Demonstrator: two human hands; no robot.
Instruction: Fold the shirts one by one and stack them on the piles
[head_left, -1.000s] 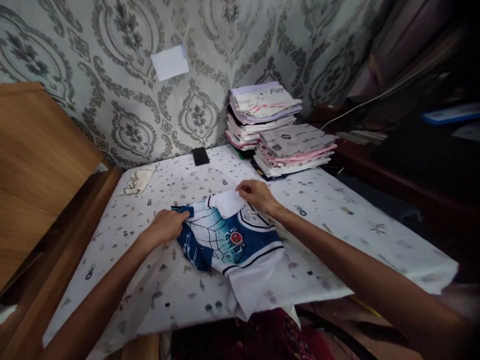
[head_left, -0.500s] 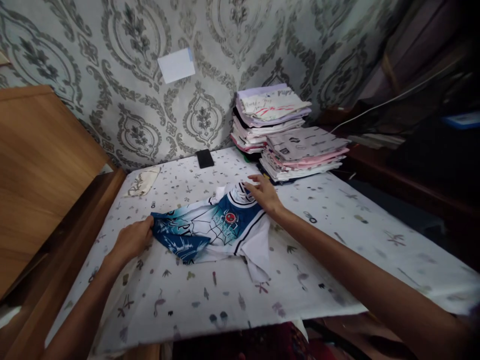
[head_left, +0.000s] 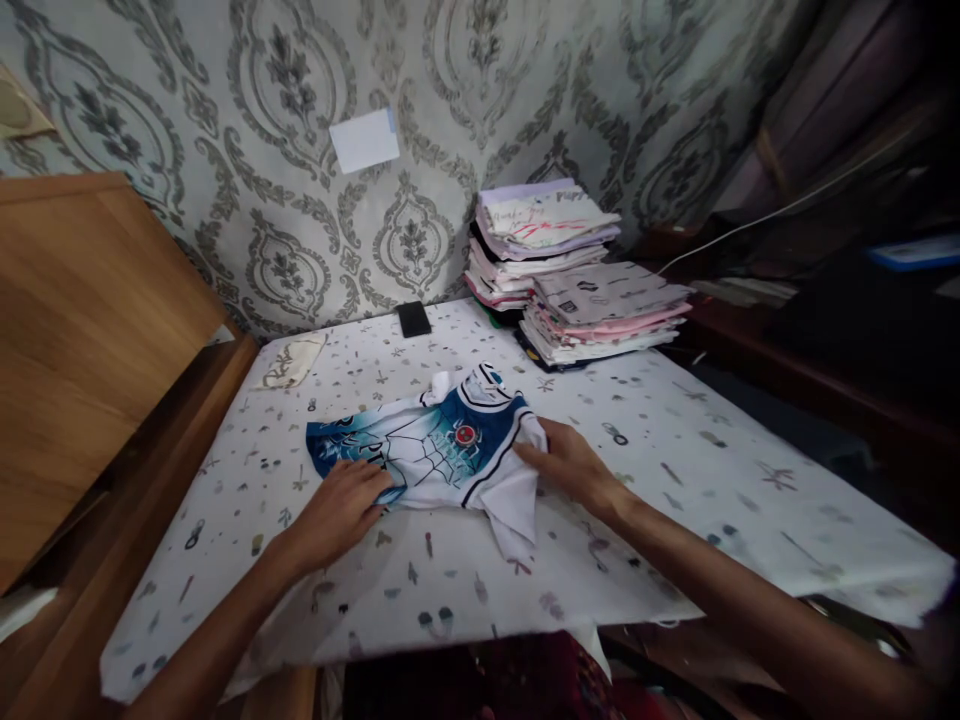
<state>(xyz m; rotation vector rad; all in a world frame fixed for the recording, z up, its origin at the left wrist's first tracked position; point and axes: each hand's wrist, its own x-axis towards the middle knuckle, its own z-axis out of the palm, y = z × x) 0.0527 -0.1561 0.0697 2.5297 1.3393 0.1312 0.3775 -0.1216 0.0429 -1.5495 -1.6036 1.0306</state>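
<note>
Head cam had us looking at a rumpled shirt [head_left: 431, 462] on the table [head_left: 645, 480]: white fading to blue, black web lines, round red badge [head_left: 466, 435], striped collar [head_left: 484, 388]. Our left hand [head_left: 339, 507] lay over its hem end, fingers outstretched; our right hand [head_left: 574, 465] pinched a white sleeve [head_left: 514, 505].

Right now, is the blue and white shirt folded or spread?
Mostly spread, though rumpled: the shirt lies on the table, its collar and spider print showing.
</note>
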